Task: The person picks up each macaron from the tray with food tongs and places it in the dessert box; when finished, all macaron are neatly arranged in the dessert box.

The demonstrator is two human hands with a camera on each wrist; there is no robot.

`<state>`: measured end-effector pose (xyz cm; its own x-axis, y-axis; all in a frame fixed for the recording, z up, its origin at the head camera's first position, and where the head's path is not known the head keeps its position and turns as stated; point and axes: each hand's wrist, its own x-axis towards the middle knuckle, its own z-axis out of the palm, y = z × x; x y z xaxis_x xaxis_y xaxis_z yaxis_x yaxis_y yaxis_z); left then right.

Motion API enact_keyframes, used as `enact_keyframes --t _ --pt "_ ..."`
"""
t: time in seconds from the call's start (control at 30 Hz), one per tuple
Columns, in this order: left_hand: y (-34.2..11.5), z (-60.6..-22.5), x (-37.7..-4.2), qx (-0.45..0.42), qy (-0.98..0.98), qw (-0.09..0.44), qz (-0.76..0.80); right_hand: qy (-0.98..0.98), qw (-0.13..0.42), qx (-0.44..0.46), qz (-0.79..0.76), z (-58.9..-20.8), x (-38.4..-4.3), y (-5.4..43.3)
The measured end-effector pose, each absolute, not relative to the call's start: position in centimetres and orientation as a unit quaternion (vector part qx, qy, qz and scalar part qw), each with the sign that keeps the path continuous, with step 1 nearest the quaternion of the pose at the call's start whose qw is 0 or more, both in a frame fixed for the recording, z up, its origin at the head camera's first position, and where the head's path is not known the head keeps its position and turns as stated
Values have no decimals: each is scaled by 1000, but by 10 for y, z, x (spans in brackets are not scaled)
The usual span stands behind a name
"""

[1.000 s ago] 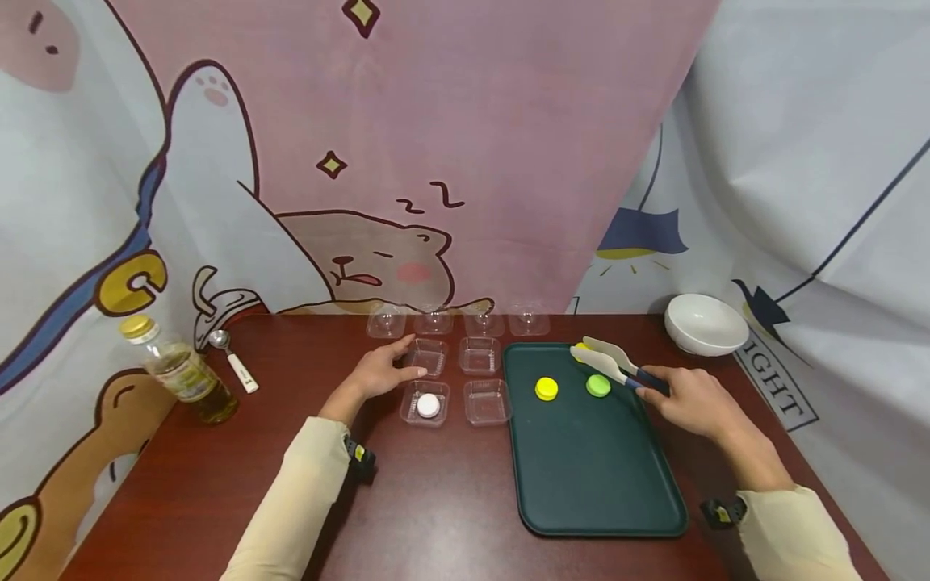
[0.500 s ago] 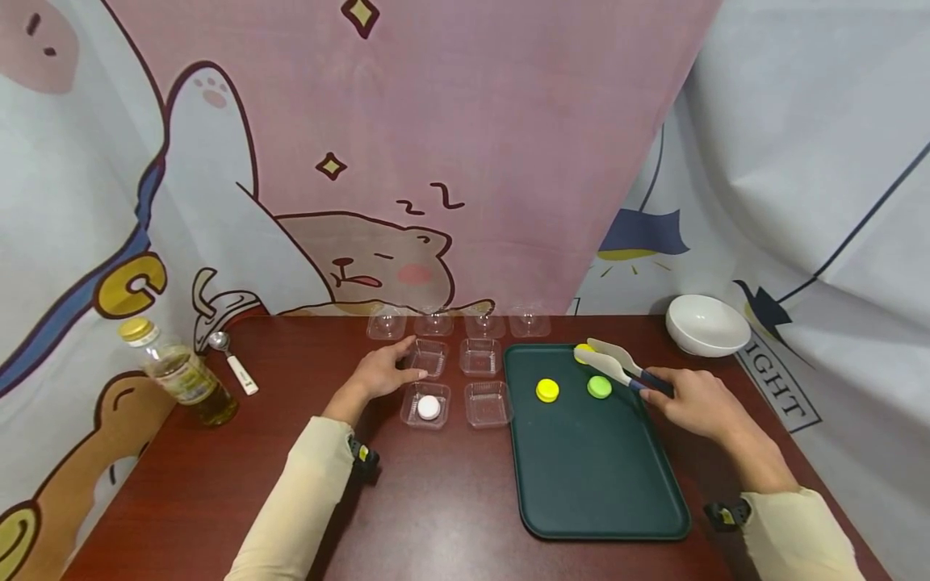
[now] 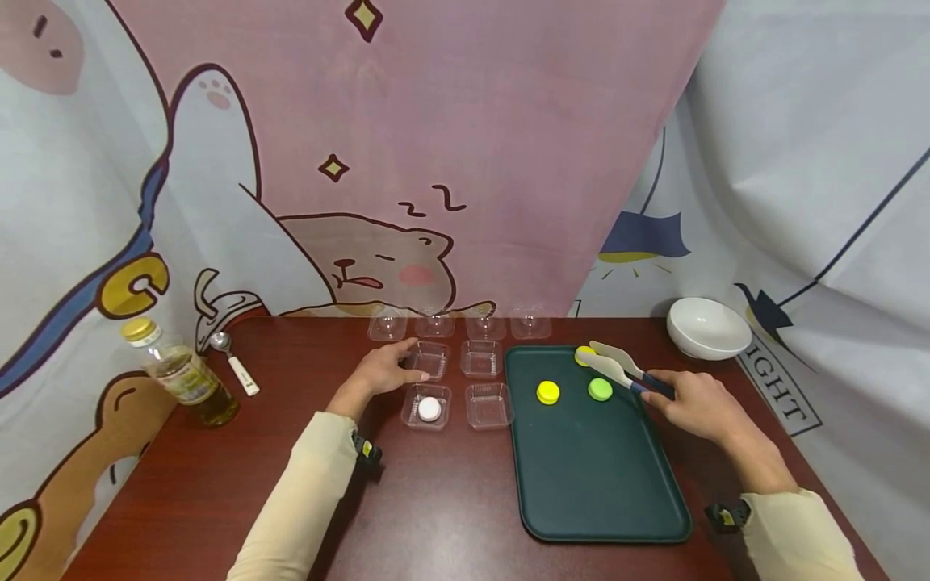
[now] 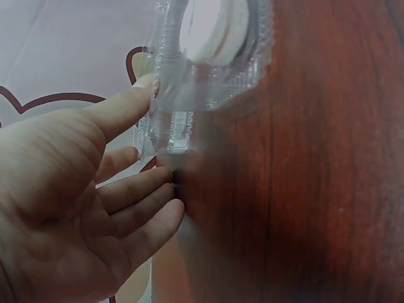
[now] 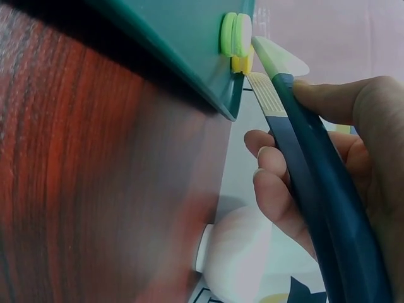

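Note:
My right hand (image 3: pixel 701 403) grips blue-handled tongs (image 3: pixel 606 369) over the back right of the dark green tray (image 3: pixel 599 484). Their pale tips are parted around a yellow macaron (image 3: pixel 583 356), partly covering it in the head view. A green macaron (image 3: pixel 600 390) and another yellow macaron (image 3: pixel 548 393) lie nearer on the tray. My left hand (image 3: pixel 381 369) is beside the back-left clear plastic box (image 3: pixel 430 361), fingers loosely spread and thumb between it and the front-left box (image 3: pixel 408 418). In that front box sits a white macaron (image 3: pixel 429 409).
Two more clear boxes, such as the front-right one (image 3: pixel 488 406), stand left of the tray, with several clear lids (image 3: pixel 531 324) behind. A white bowl (image 3: pixel 708 328) is at the back right. An oil bottle (image 3: pixel 190 383) and a scoop (image 3: pixel 243 376) lie left.
The tong tips have shifted slightly to the right, and a little more of the back yellow macaron shows. My left hand stays by the boxes.

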<state>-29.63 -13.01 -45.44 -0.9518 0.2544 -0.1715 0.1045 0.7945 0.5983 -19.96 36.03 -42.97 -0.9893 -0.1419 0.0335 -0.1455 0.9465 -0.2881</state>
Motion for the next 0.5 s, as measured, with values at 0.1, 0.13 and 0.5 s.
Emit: enact_keyframes --t 0.1,0.13,0.5 --pt "-131 -456 -296 91 941 113 304 -987 6 73 144 -430 -201 360" --pt "-131 -456 -296 89 942 109 304 -987 5 74 144 -430 -201 360" --pt "-131 -461 -297 74 950 97 289 -986 2 74 149 -433 -198 360"
